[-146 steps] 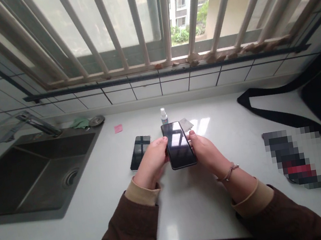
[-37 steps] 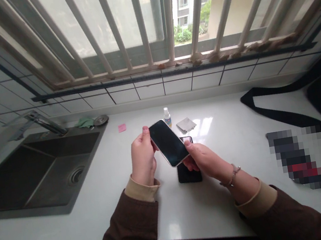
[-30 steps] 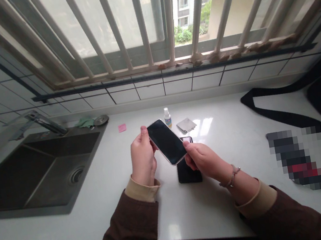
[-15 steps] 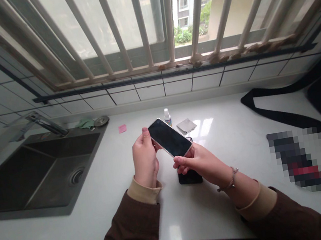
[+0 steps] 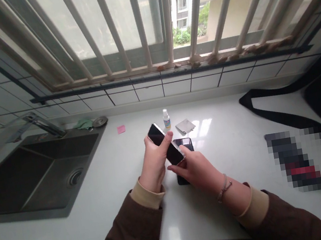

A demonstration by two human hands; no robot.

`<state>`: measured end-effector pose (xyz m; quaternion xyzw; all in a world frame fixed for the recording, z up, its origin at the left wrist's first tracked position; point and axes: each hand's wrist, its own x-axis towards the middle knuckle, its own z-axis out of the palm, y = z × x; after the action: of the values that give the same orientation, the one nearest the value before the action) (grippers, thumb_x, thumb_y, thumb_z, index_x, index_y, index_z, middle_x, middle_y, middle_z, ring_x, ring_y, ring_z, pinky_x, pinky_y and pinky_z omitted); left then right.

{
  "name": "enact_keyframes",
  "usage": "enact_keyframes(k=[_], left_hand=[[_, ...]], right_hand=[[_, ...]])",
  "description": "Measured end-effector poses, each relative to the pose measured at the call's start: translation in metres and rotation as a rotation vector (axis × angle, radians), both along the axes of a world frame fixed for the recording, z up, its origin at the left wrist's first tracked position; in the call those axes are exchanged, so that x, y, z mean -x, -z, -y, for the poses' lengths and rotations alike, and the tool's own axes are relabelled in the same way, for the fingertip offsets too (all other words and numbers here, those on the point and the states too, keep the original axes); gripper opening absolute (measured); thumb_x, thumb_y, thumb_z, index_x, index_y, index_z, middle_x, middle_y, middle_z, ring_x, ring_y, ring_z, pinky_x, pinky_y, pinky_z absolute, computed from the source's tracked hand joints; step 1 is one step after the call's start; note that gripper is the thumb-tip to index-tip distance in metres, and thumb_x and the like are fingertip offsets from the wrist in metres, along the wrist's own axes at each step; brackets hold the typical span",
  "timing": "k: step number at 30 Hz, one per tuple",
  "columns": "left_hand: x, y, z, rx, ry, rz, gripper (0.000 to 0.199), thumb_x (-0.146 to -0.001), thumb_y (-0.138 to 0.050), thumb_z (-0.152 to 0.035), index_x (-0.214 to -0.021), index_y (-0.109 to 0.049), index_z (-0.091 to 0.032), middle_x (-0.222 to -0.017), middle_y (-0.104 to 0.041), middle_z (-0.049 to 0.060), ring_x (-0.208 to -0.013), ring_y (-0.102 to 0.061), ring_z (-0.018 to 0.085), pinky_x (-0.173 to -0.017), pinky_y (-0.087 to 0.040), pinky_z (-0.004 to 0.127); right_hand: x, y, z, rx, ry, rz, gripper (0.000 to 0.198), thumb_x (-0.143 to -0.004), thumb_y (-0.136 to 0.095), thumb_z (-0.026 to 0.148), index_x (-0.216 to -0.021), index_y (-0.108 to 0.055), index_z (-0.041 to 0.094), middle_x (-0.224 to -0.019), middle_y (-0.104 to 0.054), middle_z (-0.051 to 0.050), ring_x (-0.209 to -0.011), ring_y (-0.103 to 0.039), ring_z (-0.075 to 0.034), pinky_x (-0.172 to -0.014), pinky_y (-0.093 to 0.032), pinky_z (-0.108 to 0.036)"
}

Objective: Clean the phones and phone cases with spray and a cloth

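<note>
We hold one phone (image 5: 167,149) in both hands.
Our left hand (image 5: 155,161) and right hand (image 5: 194,167) grip it above another phone (image 5: 183,149); bottle (image 5: 166,119) and cloth (image 5: 185,126) sit behind.

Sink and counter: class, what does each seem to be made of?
Sink: likely brushed steel, with a dull grey sheen and thin folded walls. Counter: probably polished stone or composite, white, seamless, mirroring the window light.

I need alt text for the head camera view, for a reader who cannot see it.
Two hands, left hand and right hand, hold a dark-screened phone tilted above a white counter, over a second phone lying flat. Behind stand a small spray bottle and a grey cloth; a sink is at left.
</note>
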<state>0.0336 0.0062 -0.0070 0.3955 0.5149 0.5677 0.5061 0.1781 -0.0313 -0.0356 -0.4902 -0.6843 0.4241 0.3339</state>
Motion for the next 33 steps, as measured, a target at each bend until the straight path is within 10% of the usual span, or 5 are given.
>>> enact_keyframes(k=[4,9,22,33], left_hand=[[0.005,0.003,-0.001,-0.007,-0.01,-0.098,0.094,-0.079,-0.089,-0.043,-0.152,-0.034,-0.024,-0.133,-0.064,0.013,-0.12,-0.067,0.025,-0.102,-0.052,0.036],[0.025,0.006,-0.014,0.064,-0.098,-0.75,0.097,-0.075,-0.088,-0.041,-0.155,-0.036,-0.019,-0.14,-0.054,0.019,-0.132,-0.058,0.035,-0.114,-0.044,0.047],[0.024,0.018,-0.009,0.146,0.009,-1.485,0.102,-0.083,-0.071,-0.045,-0.16,-0.031,0.008,-0.129,-0.057,0.029,-0.121,-0.062,0.042,-0.107,-0.044,0.045],[0.018,0.019,-0.001,0.179,0.063,-1.552,0.093,-0.084,-0.065,-0.045,-0.155,-0.037,0.009,-0.131,-0.059,0.031,-0.124,-0.059,0.042,-0.108,-0.041,0.046]], right_hand=[[-0.001,0.004,0.0,-0.253,-0.105,0.233,0.03,-0.091,-0.082,0.04,-0.096,-0.057,0.024,-0.083,-0.071,-0.004,-0.076,-0.068,-0.025,-0.069,-0.049,-0.036],[-0.005,0.002,0.0,-0.497,0.048,0.455,0.05,-0.087,-0.085,0.041,-0.129,-0.064,0.022,-0.132,-0.065,-0.015,-0.123,-0.058,-0.034,-0.106,-0.048,-0.049],[0.011,0.009,0.007,-0.393,0.214,0.613,0.046,-0.088,-0.073,0.031,-0.132,-0.064,0.024,-0.155,-0.047,-0.019,-0.141,-0.042,-0.04,-0.109,-0.045,-0.056],[0.018,0.007,0.01,-0.366,0.298,0.69,0.032,-0.086,-0.068,0.03,-0.117,-0.067,0.022,-0.152,-0.05,-0.021,-0.132,-0.046,-0.041,-0.096,-0.051,-0.052]])
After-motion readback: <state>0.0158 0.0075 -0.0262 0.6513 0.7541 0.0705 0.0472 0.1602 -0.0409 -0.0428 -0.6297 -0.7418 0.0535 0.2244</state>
